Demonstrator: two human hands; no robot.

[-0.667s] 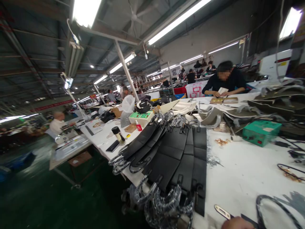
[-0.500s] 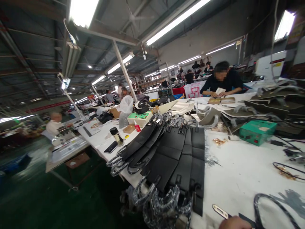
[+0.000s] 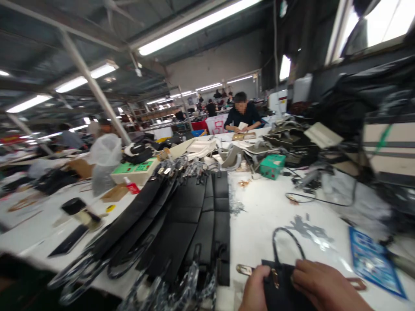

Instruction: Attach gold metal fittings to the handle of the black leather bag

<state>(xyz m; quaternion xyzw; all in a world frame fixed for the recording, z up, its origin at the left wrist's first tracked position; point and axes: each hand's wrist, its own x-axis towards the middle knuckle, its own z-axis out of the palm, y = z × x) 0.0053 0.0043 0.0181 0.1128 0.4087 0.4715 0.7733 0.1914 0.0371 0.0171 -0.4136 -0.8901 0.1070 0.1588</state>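
Head view, and both hands are down at the bottom edge of the frame. The left hand (image 3: pixel 256 288) curls its fingers onto the left side of a small black bag piece (image 3: pixel 281 288), thumb pressed on top beside a gold clasp (image 3: pixel 275 277). The right hand (image 3: pixel 326 287) lies over the piece's right side, fingers bent and closed down on it. So both hands are clamped on that black piece, which sits on the white table (image 3: pixel 269 216) at the near edge, right in front of the person.

A thin black loop handle (image 3: pixel 287 242) rises from the piece and lies flat on the table just beyond the hands. A gold metal tab (image 3: pixel 244 269) pokes out to the left, touching the left hand's fingers.

To the left, a long stack of black panels (image 3: pixel 194 220) runs away from the camera, with plastic-wrapped handles (image 3: pixel 181 285) hanging off the near end. A blue card (image 3: pixel 372 261) lies to the right of the hands. Further back stands a green box (image 3: pixel 272 166), and further left a green-topped device (image 3: pixel 136 169) with a clear plastic bag (image 3: pixel 104 160) beside it.

At the far end of the table a co-worker in dark clothing (image 3: pixel 243 115) sits with both hands on a pale sheet. The picture is blurred, so finer detail is lost.
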